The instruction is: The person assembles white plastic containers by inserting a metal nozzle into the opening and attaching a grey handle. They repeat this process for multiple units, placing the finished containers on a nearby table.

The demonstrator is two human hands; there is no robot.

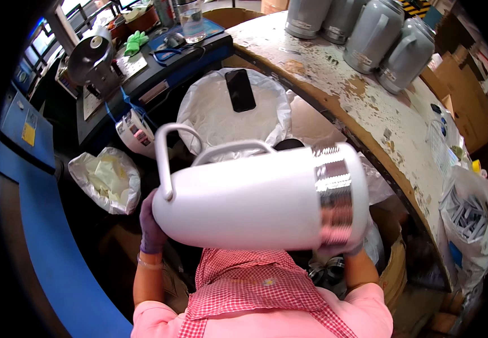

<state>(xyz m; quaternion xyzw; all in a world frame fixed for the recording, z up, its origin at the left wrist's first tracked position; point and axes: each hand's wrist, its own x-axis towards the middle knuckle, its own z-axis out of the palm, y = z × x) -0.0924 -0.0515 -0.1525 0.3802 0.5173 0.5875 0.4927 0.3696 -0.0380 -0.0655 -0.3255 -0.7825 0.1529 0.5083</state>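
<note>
A large white vacuum jug (244, 200) lies on its side across the front of my body, held up off any surface. Its raised carrying loop (163, 160) is at the left end, and its side handle (235, 147) faces away from me. Near the right end runs a shiny metal band (334, 194), blurred by motion. My left hand (151, 228), in a purple glove, is closed against the left end. From beneath, my right hand (342, 248), also gloved, supports the banded end; the jug hides most of its fingers.
Several grey jugs (374, 34) stand on a worn curved table (362, 96). Beyond the held jug, a black phone (240, 90) lies on a round white plastic-covered top (210, 107). A label roll (135, 132) and a lined waste bin (108, 180) are at left; a bag of strips (466, 211) hangs right.
</note>
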